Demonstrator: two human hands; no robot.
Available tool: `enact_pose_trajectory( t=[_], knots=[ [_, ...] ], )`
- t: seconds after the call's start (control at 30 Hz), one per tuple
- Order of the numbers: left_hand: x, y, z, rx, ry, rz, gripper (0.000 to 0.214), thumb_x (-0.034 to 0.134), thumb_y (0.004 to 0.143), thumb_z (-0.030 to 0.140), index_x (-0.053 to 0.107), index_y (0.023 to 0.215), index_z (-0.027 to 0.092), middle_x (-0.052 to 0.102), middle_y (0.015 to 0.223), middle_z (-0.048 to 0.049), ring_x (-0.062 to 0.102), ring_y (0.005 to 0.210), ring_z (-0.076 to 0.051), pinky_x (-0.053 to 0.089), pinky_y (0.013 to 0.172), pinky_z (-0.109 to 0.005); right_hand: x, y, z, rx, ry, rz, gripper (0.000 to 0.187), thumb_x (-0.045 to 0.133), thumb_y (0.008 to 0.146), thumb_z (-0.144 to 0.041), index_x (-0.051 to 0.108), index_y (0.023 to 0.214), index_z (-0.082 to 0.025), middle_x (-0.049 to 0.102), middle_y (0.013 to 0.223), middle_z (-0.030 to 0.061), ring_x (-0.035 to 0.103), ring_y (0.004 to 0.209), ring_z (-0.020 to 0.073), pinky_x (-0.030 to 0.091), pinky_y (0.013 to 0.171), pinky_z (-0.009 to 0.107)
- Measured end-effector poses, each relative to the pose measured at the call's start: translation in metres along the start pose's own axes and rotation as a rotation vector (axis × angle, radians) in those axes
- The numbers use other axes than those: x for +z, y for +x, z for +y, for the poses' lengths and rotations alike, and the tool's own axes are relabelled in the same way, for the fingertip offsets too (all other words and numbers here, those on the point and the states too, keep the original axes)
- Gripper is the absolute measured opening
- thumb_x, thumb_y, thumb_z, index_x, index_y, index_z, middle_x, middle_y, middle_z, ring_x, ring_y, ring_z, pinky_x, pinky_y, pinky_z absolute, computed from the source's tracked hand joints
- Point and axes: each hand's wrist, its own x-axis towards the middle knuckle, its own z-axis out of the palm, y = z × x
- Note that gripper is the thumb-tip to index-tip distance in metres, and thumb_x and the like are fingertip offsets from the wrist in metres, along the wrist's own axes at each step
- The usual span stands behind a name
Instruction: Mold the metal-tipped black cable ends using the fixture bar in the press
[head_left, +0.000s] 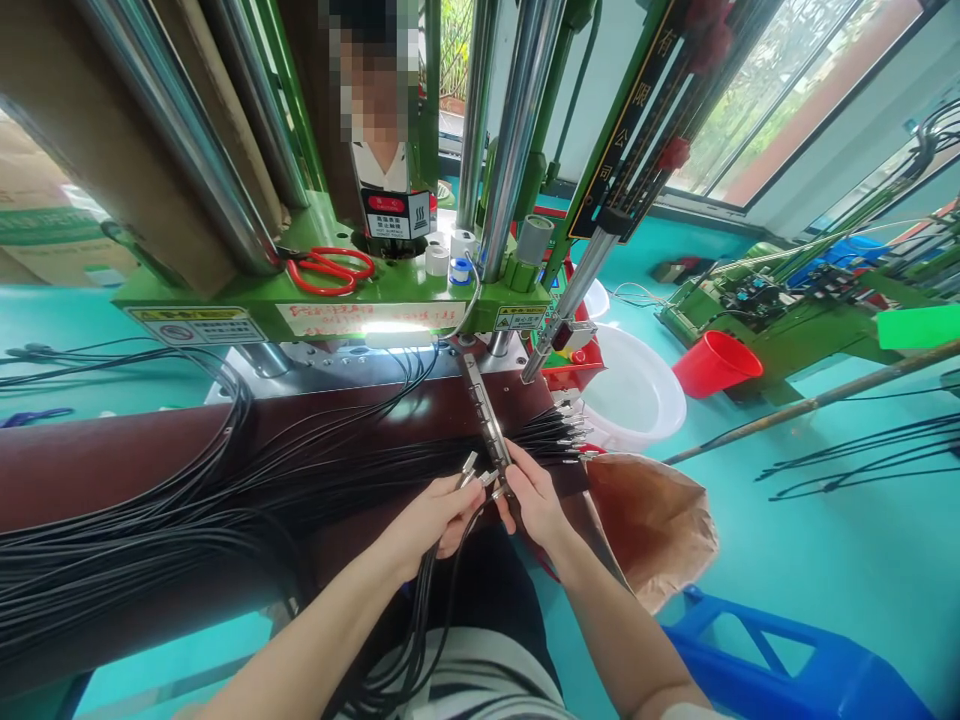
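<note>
Head view: the slotted metal bar (484, 405) lies aslant over the near side of the brown tabletop (90, 440), its far end pointing towards the green press (262, 285). I have the right hand (534, 495) closed round the bar's near end, thumb along it. The left hand (452, 510), just left of that end, pinches several black cables (427, 590) by their metal connectors (469, 465); I cannot tell whether any connector is seated in the bar. The held cables hang below the bar towards the lap.

Left of the bar, a thick cable bundle (247, 490) covers much of the tabletop; to its right, many silver tips (574, 435) fan out. Beyond the bar, I note a lit tube lamp (400, 337) on the press and, on its plate, red-handled scissors (324, 268) and a blue-and-white tape roll (460, 271). A person (382, 165) stands farther beyond. Right of the bar I log an open paper bag (652, 520), a white basin (637, 390) and, farther out, a red bucket (718, 364).
</note>
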Motion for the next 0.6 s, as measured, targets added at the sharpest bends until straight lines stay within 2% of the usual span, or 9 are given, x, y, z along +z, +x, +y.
enact_pose_trajectory(
  t=[0.23, 0.33, 0.43, 0.6],
  knots=[
    [-0.0082, 0.0038, 0.0005, -0.093, -0.153, -0.147, 0.033, 0.050, 0.077, 0.048, 0.039, 0.063, 0.020, 0.024, 0.035, 0.0111, 0.014, 0.028, -0.002, 0.010, 0.029, -0.016, -0.0044, -0.0033, 0.0045, -0.027, -0.030, -0.039, 0.050, 0.044, 0.086, -0.041, 0.040, 0.130, -0.018, 0.051, 0.051, -0.0047, 0.042, 0.033, 0.0067, 0.031, 0.036, 0.020],
    [-0.0067, 0.0034, 0.0002, -0.124, -0.181, -0.164, 0.033, 0.051, 0.076, 0.048, 0.039, 0.063, 0.019, 0.025, 0.035, 0.0110, 0.014, 0.028, -0.002, 0.009, 0.029, -0.016, -0.0050, -0.0045, 0.0060, -0.048, -0.043, -0.035, 0.050, 0.043, 0.086, -0.040, 0.039, 0.131, -0.017, 0.051, 0.052, -0.0043, 0.042, 0.033, 0.0061, 0.031, 0.035, 0.019],
    [-0.0029, 0.0016, -0.0018, -0.069, -0.137, -0.097, 0.034, 0.051, 0.076, 0.048, 0.039, 0.063, 0.019, 0.024, 0.034, 0.0114, 0.014, 0.028, -0.002, 0.010, 0.029, -0.016, -0.0042, -0.0045, 0.0050, -0.053, -0.120, -0.034, 0.048, 0.043, 0.087, -0.038, 0.039, 0.131, -0.019, 0.050, 0.053, -0.0048, 0.042, 0.034, 0.0053, 0.032, 0.036, 0.018],
    [-0.0003, -0.0017, -0.0063, 0.111, 0.104, 0.046, 0.034, 0.048, 0.078, 0.047, 0.041, 0.062, 0.018, 0.029, 0.033, 0.0104, 0.020, 0.028, -0.002, 0.017, 0.031, -0.015, -0.0012, -0.0032, 0.0019, -0.022, -0.258, -0.084, 0.047, 0.045, 0.086, -0.036, 0.040, 0.131, -0.021, 0.050, 0.053, -0.0056, 0.042, 0.035, 0.0046, 0.034, 0.036, 0.017]
  ],
)
